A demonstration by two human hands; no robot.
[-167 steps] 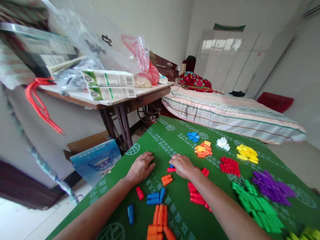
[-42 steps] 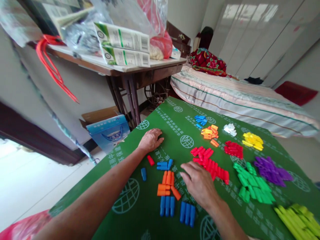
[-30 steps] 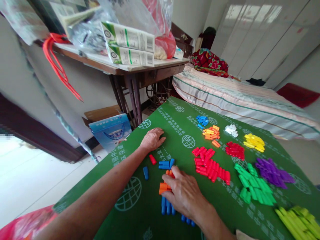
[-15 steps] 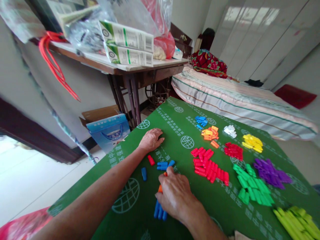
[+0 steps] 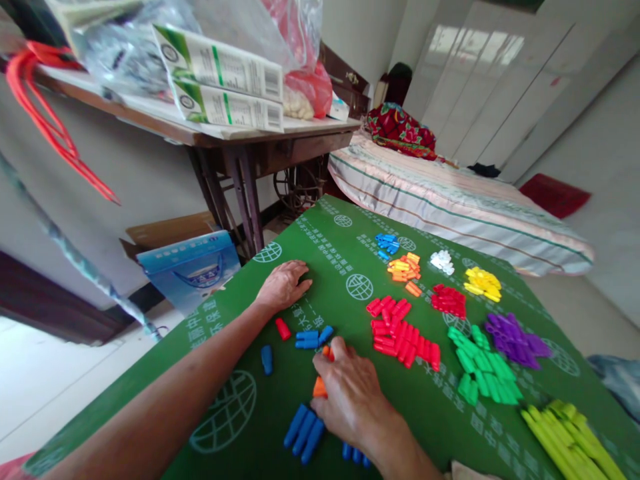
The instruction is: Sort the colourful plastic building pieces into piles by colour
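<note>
My left hand (image 5: 284, 287) lies on the green board (image 5: 327, 233) with its fingers stretched out, holding nothing. Near it are a red plastic cap (image 5: 283, 329) and a single dark blue cap (image 5: 267, 360). My right hand (image 5: 347, 390) is curled, its thumb and fingers closed around orange plastic caps (image 5: 320, 387), which are partly hidden. Just beyond its fingers lie several blue caps (image 5: 307, 340). Below the thumb, a row of longer blue caps (image 5: 304, 433) rests on the board, and more blue tips (image 5: 356, 455) show under the wrist.
Sorted piles lie to the right: red (image 5: 403, 333), dark red (image 5: 449, 301), green (image 5: 483, 370), purple (image 5: 515, 340), lime (image 5: 570, 440), yellow (image 5: 483, 284), white (image 5: 443, 262), orange (image 5: 404, 268) and blue (image 5: 387, 243). A cluttered table (image 5: 195, 137) and a bed (image 5: 450, 207) stand beyond.
The view has swung right, so things sit further left. My right hand has shifted rightward over the board, uncovering more blue caps below it. My left hand stays in place.
</note>
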